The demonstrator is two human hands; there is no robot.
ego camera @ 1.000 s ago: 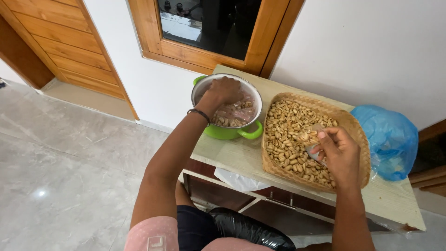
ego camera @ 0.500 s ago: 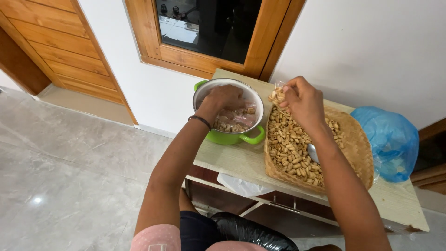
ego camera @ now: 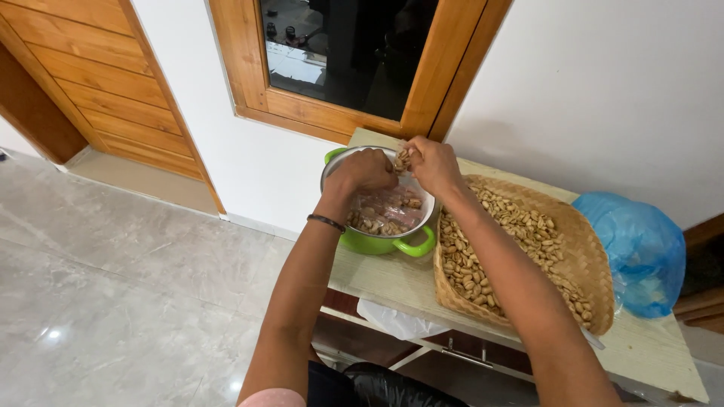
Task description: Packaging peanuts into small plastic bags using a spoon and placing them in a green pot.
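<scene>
A green pot (ego camera: 377, 243) with a steel inside stands on a pale table (ego camera: 392, 275) and holds peanuts in a clear bag. Over its far rim, my left hand (ego camera: 362, 169) and my right hand (ego camera: 431, 162) meet, pinching a small clear packet of peanuts (ego camera: 403, 158) between them. A woven tray (ego camera: 596, 260) full of peanuts lies just right of the pot, under my right forearm.
A blue plastic bag (ego camera: 637, 241) sits at the table's right end. A wooden window frame (ego camera: 354, 120) and white wall lie behind the table, a wooden door at the far left. Grey tiled floor spreads to the left. A white bag hangs under the table.
My right hand lifted a packet of peanuts from the tray and carried it left over the pot. My left hand rose from inside the pot to meet it.
</scene>
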